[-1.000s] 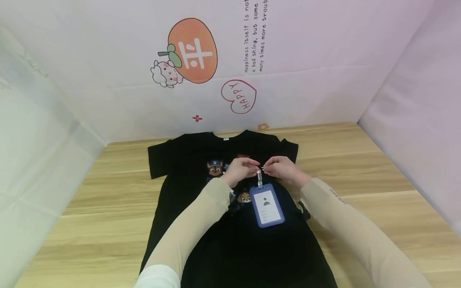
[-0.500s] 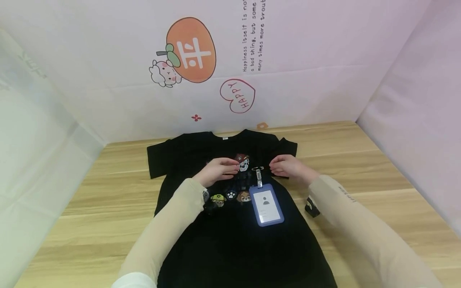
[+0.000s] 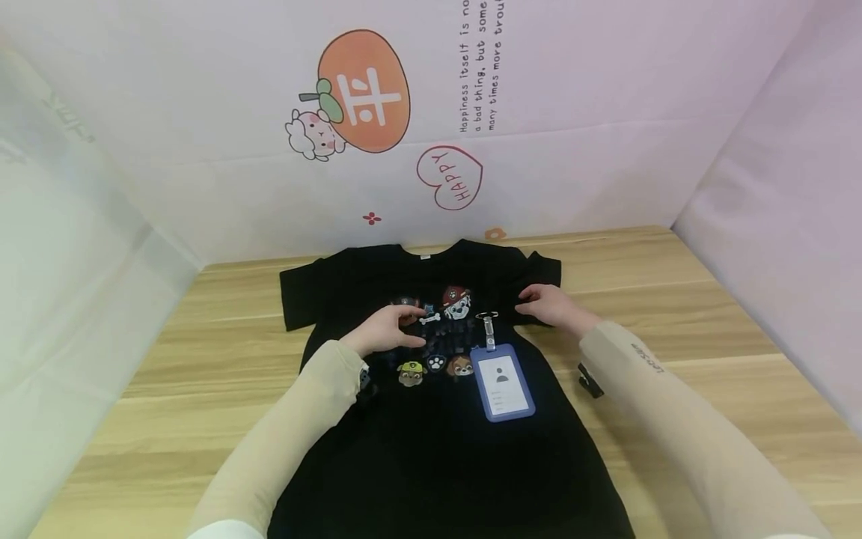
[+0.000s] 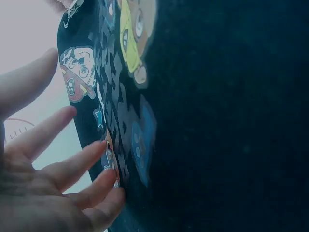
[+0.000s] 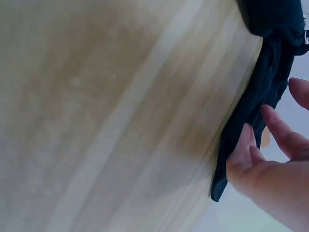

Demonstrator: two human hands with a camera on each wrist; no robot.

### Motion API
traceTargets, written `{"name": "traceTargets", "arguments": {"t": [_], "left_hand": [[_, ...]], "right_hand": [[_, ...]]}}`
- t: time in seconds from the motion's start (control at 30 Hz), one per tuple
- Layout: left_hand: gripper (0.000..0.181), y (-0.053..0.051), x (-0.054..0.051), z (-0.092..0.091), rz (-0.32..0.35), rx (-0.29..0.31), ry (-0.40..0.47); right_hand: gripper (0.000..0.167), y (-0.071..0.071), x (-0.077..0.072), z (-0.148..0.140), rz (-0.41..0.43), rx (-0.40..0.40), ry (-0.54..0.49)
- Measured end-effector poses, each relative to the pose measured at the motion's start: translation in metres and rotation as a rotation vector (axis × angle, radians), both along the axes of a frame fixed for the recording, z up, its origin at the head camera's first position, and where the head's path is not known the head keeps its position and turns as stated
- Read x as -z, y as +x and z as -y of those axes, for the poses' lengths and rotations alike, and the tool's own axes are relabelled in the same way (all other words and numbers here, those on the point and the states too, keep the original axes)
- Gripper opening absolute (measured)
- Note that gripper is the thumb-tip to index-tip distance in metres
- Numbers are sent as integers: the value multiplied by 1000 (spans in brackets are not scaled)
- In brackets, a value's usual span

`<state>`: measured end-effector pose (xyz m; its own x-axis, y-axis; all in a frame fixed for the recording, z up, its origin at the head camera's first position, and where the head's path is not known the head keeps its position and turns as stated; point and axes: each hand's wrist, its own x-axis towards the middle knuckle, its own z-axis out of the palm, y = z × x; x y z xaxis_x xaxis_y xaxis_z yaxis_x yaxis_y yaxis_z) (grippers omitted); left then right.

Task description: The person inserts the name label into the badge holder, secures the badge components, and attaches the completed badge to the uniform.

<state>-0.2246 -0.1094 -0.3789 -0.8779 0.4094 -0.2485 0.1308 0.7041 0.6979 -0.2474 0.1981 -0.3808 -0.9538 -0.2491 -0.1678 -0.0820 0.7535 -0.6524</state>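
A black T-shirt (image 3: 431, 457) with cartoon dog prints lies spread on the wooden table. On its right chest sits a blue badge holder (image 3: 503, 383) with a white card inside. A clear strap and an open-looking metal pin (image 3: 486, 315) top the badge. My left hand (image 3: 385, 329) hovers at or just over the printed dogs, fingers spread and holding nothing; the left wrist view shows its fingers (image 4: 72, 164) close to the cloth. My right hand (image 3: 552, 307) is beside the right sleeve (image 5: 275, 63), fingers loosely bent with nothing between them. Whether either hand touches the cloth I cannot tell.
Wooden tabletop (image 3: 673, 314) extends on both sides of the shirt. White printed cloth (image 3: 572, 112) hangs behind, and more pale cloth walls stand at left and right. A black wrist-camera mount (image 3: 590, 380) shows under the right forearm.
Both hands have come off the badge's pin and moved apart, the left hand leftward over the prints, the right hand rightward to the sleeve. The badge stays on the shirt.
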Motion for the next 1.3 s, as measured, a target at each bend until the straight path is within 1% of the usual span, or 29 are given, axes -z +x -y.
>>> {"name": "traceTargets", "arguments": {"t": [0.07, 0.1, 0.17, 0.27, 0.33, 0.4, 0.6, 0.67, 0.8, 0.93, 1.07, 1.17, 1.23, 1.3], "left_hand": [[58, 1, 0, 0, -1, 18, -33], [60, 1, 1, 0, -11, 33, -53], [63, 3, 2, -1, -40, 66, -104], [66, 5, 2, -3, -89, 108, -203], [67, 6, 2, -5, -117, 120, -262], [67, 7, 2, -7, -127, 114, -300], [69, 12, 3, -11, -113, 92, -320], [70, 13, 5, -13, -104, 92, -320], [71, 14, 8, -16, -106, 93, -334], [71, 12, 8, -21, -118, 89, -341], [70, 11, 8, -21, -129, 97, -351], [66, 13, 8, -19, -197, 108, -340], [62, 16, 5, -18, -271, 104, -304], [59, 23, 1, -17, -371, 92, -264]], "right_hand": [[43, -1, 0, -1, -8, -6, 49], [44, -1, 0, -1, -15, -11, 78], [48, 0, 0, -1, -24, -13, 133], [52, 0, 0, -1, -40, -15, 214], [54, -1, -1, -1, -51, -17, 253], [56, -3, -1, -2, -55, -20, 283], [66, -10, 1, -11, -27, -47, 334], [68, -11, 2, -16, -12, -65, 336], [70, -14, 5, -25, 22, -85, 320], [72, -16, 6, -33, 11, -106, 339], [69, -12, 10, -35, -14, -135, 391], [66, -6, 11, -34, -42, -123, 398], [64, 0, 10, -34, -88, -101, 388], [62, 6, 5, -33, -147, -77, 361]]}}
